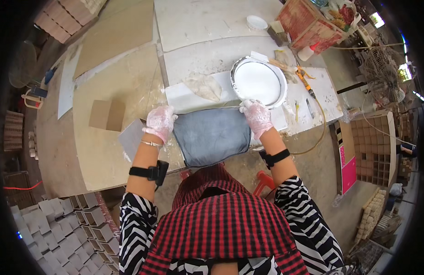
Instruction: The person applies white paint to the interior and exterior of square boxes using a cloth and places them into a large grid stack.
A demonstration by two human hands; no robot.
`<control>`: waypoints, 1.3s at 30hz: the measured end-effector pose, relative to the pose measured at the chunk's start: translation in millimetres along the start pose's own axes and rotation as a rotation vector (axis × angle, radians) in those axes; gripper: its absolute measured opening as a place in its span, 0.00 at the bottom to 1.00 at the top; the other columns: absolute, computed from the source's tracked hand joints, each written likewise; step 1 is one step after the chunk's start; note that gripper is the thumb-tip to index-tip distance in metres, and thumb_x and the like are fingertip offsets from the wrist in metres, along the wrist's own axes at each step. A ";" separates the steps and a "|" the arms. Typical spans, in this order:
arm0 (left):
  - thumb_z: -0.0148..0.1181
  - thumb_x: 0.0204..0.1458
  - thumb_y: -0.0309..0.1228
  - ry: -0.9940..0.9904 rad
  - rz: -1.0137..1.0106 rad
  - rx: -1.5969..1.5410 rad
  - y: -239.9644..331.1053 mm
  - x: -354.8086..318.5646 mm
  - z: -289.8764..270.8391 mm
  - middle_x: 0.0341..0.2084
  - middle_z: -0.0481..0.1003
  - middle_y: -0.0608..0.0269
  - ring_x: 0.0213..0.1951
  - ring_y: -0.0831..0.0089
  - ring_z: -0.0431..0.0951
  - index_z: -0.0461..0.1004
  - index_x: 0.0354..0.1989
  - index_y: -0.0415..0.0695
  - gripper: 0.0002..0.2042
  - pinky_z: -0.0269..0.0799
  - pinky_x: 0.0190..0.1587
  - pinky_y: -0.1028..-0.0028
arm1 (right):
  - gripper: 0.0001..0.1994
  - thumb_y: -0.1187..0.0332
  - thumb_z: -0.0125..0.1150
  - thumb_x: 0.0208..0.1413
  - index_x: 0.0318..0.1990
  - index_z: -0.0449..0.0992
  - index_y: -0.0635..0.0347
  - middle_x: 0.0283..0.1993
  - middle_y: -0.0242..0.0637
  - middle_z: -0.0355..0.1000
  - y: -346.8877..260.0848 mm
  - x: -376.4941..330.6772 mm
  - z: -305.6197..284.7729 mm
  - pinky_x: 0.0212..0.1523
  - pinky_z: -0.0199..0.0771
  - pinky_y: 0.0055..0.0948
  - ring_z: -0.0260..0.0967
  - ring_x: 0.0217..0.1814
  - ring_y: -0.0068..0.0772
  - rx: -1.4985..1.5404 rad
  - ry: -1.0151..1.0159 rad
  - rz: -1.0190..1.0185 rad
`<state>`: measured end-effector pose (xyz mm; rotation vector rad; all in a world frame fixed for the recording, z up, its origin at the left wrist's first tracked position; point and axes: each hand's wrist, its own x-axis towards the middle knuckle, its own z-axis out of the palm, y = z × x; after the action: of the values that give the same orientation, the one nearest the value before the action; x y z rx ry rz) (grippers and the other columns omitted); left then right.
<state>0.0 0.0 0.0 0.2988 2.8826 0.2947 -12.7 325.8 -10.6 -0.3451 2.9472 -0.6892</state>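
Between my two hands a grey-blue cloth (213,136) is stretched out flat, its lower part hanging past the table's front edge. My left hand (160,122), in a thin glove smeared with white, is closed on the cloth's upper left corner. The upper right corner is gripped by my right hand (257,118), gloved and smeared the same way. Just beyond my right hand stands a round tub of white paint-like stuff (257,83). A grey panel or box (131,139) lies beside my left wrist, partly hidden by the arm.
A brown cardboard piece (107,115) sits left on the table (134,87). A crumpled pale cloth or sheet (203,86) lies near the tub. At right are an orange air gun (305,81) with hose, a blade (310,108) and a red-tipped bottle (307,52). Below stands a red stool (264,182).
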 end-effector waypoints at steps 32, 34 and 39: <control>0.53 0.50 0.44 0.175 0.408 -0.134 74.7 -106.8 94.5 0.48 0.67 0.56 0.53 0.58 0.65 0.69 0.51 0.52 0.21 0.53 0.57 0.53 | 0.16 0.58 0.60 0.46 0.45 0.75 0.44 0.44 0.34 0.69 -0.7 -110.5 71.8 0.47 0.65 0.40 0.66 0.47 0.38 -0.105 0.142 -0.261; 0.52 0.50 0.46 0.134 0.355 -0.044 77.9 -88.1 112.7 0.57 0.61 0.54 0.59 0.56 0.58 0.63 0.58 0.55 0.25 0.45 0.62 0.50 | 0.25 0.54 0.57 0.48 0.57 0.66 0.42 0.57 0.36 0.63 -19.5 -96.3 80.0 0.55 0.60 0.42 0.61 0.57 0.41 -0.218 0.012 -0.339; 0.48 0.50 0.52 -0.026 0.155 0.057 68.0 -89.5 125.7 0.65 0.49 0.55 0.66 0.56 0.47 0.50 0.66 0.60 0.34 0.29 0.65 0.49 | 0.29 0.51 0.55 0.49 0.60 0.62 0.45 0.63 0.37 0.57 1.4 -81.3 86.6 0.64 0.49 0.42 0.51 0.65 0.43 -0.258 -0.033 -0.315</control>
<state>128.2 67.1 -86.7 0.5330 2.8509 0.2338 78.3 309.6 -85.3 -0.8467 2.9815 -0.3219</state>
